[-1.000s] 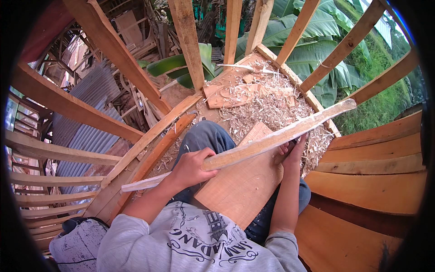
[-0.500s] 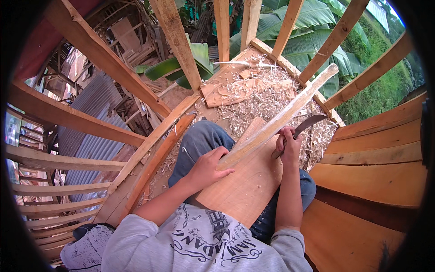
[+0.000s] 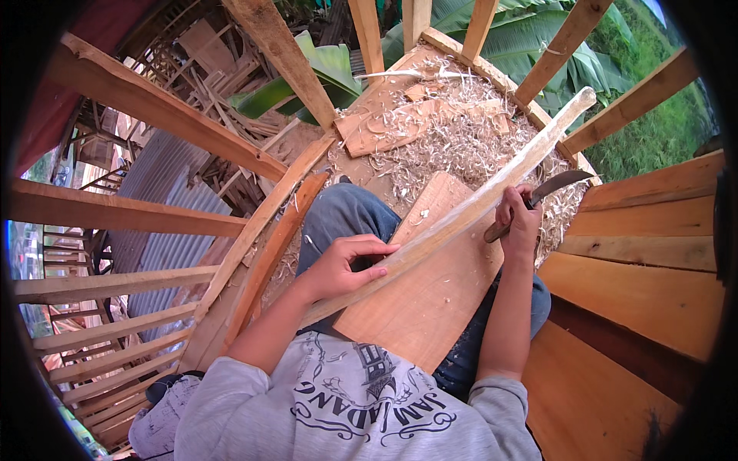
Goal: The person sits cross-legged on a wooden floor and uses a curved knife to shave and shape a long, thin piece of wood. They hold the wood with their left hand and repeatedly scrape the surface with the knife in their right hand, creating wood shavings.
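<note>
My left hand (image 3: 342, 269) pinches a long pale wooden stick (image 3: 461, 217) toward its near end, thumb and fingers at its edge. The stick runs slantwise from my lap up to the far right, over a flat wooden board (image 3: 419, 307) lying across my legs. In my right hand (image 3: 521, 219), closed round the handle, is a knife with a curved dark blade (image 3: 560, 184) pointing right, away from the stick. That hand's fingers are beside the stick, and whether they touch it I cannot tell.
Curled wood shavings (image 3: 450, 157) cover the floor ahead, around a loose plank (image 3: 392, 127). Upright wooden slats (image 3: 280, 58) form a railing at the front and left. Orange-brown planks (image 3: 638, 284) line the right side. Corrugated sheets (image 3: 173, 219) lie beyond the railing.
The stick's near end now shows below my left hand, reaching closer to my body. My right hand and the knife have shifted a little to the right and farther away. The whole view has shifted slightly.
</note>
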### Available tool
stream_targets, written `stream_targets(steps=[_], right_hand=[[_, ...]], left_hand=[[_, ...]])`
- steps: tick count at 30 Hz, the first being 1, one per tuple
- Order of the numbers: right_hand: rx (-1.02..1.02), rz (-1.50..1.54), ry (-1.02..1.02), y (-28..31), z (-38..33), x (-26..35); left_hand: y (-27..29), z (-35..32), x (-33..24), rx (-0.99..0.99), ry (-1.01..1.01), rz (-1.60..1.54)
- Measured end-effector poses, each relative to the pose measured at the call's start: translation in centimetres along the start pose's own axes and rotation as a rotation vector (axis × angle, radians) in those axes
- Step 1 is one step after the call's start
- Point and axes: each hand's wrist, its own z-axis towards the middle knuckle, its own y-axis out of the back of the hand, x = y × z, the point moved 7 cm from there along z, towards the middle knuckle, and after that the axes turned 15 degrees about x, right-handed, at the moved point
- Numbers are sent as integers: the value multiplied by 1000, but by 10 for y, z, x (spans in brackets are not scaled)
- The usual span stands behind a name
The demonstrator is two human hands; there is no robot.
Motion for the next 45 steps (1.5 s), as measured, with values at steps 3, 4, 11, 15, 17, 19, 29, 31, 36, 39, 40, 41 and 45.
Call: stream_targets(steps=[3,4,11,15,17,19,29,31,36,39,40,41,45], right_hand=[[4,21,3,2,1,0],[5,27,6,3,2,0],[-26,97,121,7,2,9],[42,211,128,5,3,0],[133,-85,110,-2,2,4],[214,-383,136,-10,-5,6],[329,-1154,278,-64,-23,23],[345,-1228,333,-67,-26,25],[396,-1244,450,-73,-31,27],[337,-1277,470,-76,-34,30],[313,-1288,468,-78,-36,33],[276,-1306,449,-80,-38,36],[167,-1354,382,-104,-52,35]], left_hand=[[0,4,11,47,122,-106],[-1,3,14,84,176,-97],[-7,18,1,192,237,176],[-10,11,-1,8,161,249],[-16,8,4,61,260,117],[-25,9,1,48,358,-77],[-24,31,-16,-63,191,-272],[-21,31,-20,-47,189,-300],[-17,23,-33,-74,163,-273],[-13,17,-36,-106,148,-244],[-13,17,-37,-120,147,-231],[-12,17,-39,-136,145,-218],[-7,12,-53,-192,209,-145]])
